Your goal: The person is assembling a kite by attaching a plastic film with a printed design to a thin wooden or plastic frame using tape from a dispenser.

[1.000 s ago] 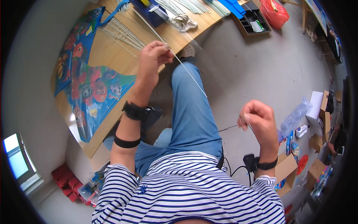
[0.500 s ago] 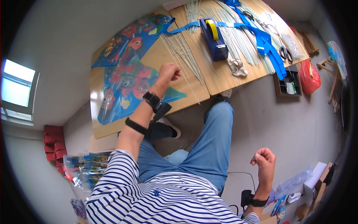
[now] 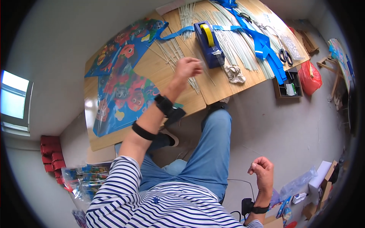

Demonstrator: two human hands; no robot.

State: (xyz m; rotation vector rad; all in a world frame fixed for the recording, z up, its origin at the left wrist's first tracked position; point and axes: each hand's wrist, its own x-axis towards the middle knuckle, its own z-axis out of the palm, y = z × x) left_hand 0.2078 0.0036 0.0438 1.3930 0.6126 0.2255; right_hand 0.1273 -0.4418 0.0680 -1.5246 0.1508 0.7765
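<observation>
My left hand [image 3: 188, 68] is raised over the table just left of the blue tape dispenser [image 3: 211, 51], which carries a yellow-cored roll. Its fingers are curled together and slightly blurred; what they hold, if anything, I cannot make out. Below the hand lie thin white sticks [image 3: 193, 84]. To its left, colourful printed blue plastic sheets [image 3: 127, 100] are spread on the table. My right hand [image 3: 263, 173] is off the table at the lower right, thumb and fingers pinched together. Whatever is in that pinch is too small to name.
The wooden table [image 3: 159, 66] also bears bundles of white sticks [image 3: 243, 53], blue ribbon [image 3: 268, 49], a crumpled cloth [image 3: 234, 74], black scissors [image 3: 285, 57] and a clear bag [image 3: 292, 47]. A black box [image 3: 282, 89] and a red bag [image 3: 310, 78] sit beyond its right edge.
My left hand has moved right, from above the printed sheets toward the tape dispenser. My right hand has stayed nearly in place, still pinched. The whole view has shifted slightly.
</observation>
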